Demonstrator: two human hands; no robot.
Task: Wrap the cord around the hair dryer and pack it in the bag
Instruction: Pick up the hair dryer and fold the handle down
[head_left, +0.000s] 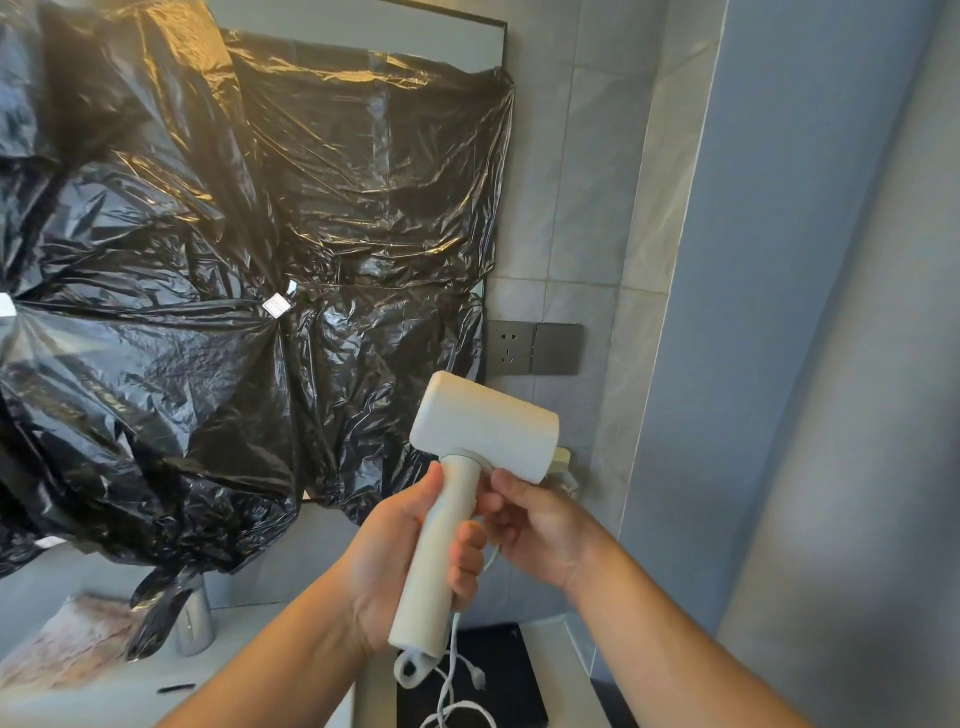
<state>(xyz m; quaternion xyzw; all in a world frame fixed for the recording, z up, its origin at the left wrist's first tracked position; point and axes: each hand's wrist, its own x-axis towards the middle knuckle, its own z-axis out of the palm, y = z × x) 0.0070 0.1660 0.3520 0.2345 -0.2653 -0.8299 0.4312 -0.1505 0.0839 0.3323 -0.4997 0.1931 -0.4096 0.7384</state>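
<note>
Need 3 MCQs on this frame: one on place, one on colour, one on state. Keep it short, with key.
1. Where is the wall socket?
A. Above and behind the hair dryer
B. Left of the faucet
C. On the floor

2. What colour is the plastic sheeting on the wall?
A. White
B. Black
C. Blue

3. What state is the cord in?
A. Wound tightly around the handle
B. Plugged into the socket
C. Hanging loose below the handle

Key:
1 A: it sits on the tile just above the dryer head.
2 B: the film is glossy black.
3 C: the left hand grips the handle, the right hand is at the neck, and the cord dangles.
</note>
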